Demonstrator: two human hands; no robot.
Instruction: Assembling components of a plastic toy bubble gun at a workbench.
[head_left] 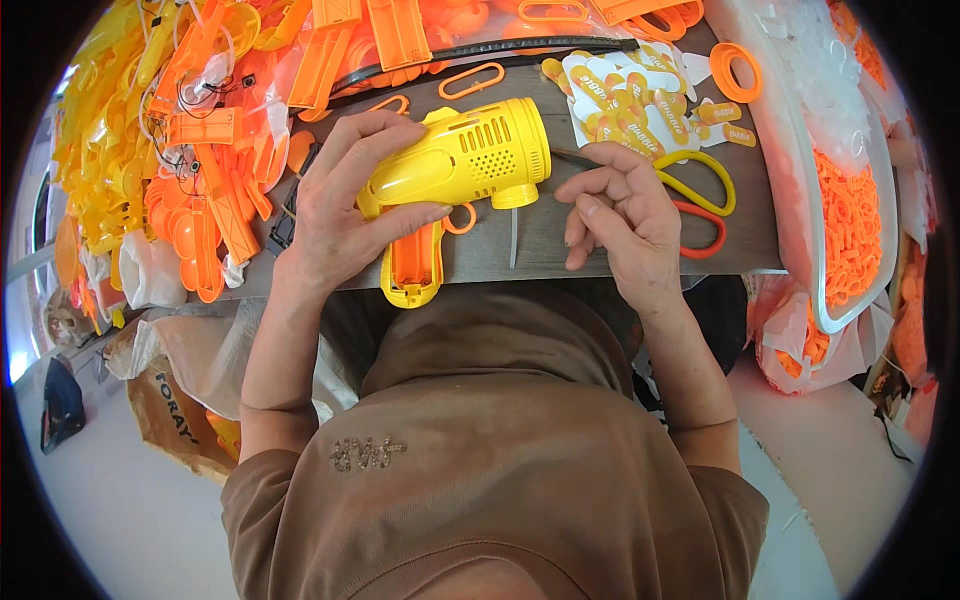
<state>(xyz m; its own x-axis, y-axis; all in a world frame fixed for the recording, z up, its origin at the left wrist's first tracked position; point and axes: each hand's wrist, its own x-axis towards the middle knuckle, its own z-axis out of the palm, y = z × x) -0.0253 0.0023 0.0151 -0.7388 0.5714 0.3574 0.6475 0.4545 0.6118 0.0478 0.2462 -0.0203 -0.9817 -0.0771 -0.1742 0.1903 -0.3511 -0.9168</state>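
Note:
A yellow toy gun (455, 160) with a rounded, slotted barrel is in my left hand (345, 190), whose fingers lie over its rear and thumb along its lower side. Its grip (413, 265) points toward me and shows an orange inside like an open battery compartment. My right hand (625, 215) is off the barrel's front end, its fingers loosely bent and apart, with nothing visible in them. Scissors (722, 190) with one yellow and one red-orange handle loop lie beside that hand, partly hidden by it.
Printed yellow-and-white stickers (640, 100) lie at the back. Orange and yellow plastic parts (200, 180) heap up on the left. An orange ring (735, 72) lies near a white-rimmed bin (835, 318) of small orange pieces. A black strip (480, 50) crosses the far table.

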